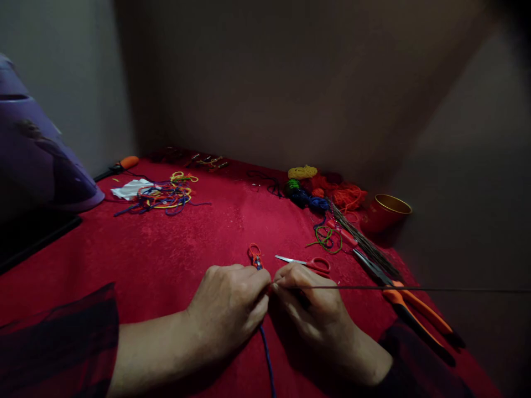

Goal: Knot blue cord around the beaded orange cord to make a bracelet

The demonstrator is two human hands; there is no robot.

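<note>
My left hand and my right hand meet knuckle to knuckle over the red cloth, both with fingers pinched closed. Between them runs a braided cord of orange and blue, whose looped end lies just beyond my fingers and whose blue tail trails toward me. My right hand also pinches a thin dark wire that stretches straight off to the right. Small red-handled scissors lie just past my right hand.
Orange-handled pliers lie at the right beside a bundle of thin wires. Balls of coloured thread and a red cup sit at the back right. A tangle of coloured cords and a white scrap lie back left, near a purple object.
</note>
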